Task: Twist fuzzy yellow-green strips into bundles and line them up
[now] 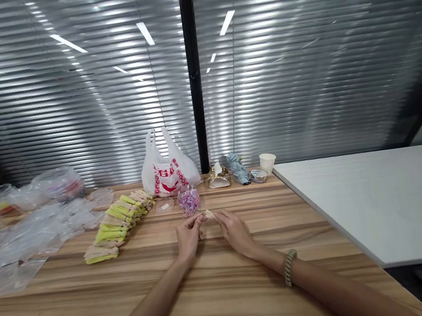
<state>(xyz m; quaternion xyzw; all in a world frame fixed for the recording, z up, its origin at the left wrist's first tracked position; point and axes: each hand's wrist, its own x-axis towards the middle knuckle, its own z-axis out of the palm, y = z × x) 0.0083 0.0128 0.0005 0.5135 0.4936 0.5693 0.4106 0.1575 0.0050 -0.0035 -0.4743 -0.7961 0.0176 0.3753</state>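
Note:
My left hand (188,238) and my right hand (235,231) meet over the wooden table (203,301), fingers closed around a small pale beige piece (208,214). The piece is too small to make out well. Just beyond it stands a clear round container (189,201) filled with pink and purple twisted bits. Its clear lid (164,205) lies flat to the left, with a small white label. A curved row of yellow and beige bundles (116,223) lies left of my hands.
Behind stands a white plastic bag (168,171) with red print. Clear plastic bags (32,233) spread over the left. At the back are a tissue pack (218,177), a blue-grey folded item (238,168), a round tin (258,176) and a paper cup (268,162). A white table (398,201) adjoins right.

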